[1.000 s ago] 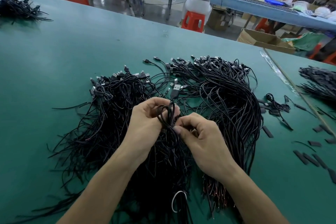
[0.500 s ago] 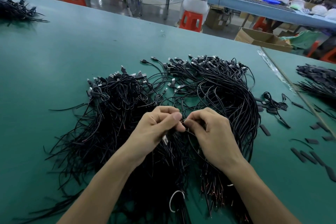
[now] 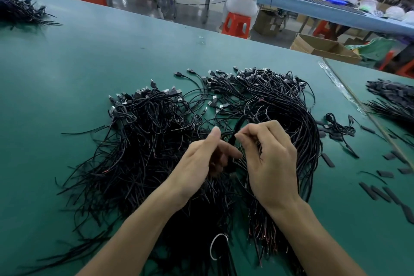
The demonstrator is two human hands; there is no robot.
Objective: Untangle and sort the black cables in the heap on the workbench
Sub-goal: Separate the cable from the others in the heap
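Snagging worries me: my right hand [image 3: 273,163] pinches one black cable [image 3: 236,129] at the fingertips, my left hand [image 3: 199,161] curls half closed against it, whether gripping I cannot tell, so a sharp tug could tighten knots in the heap [image 3: 145,141] spread from mid-workbench [image 3: 67,63] to its near edge.

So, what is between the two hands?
In the head view, one blurred black cable stands between the left hand and right hand, above the heap.
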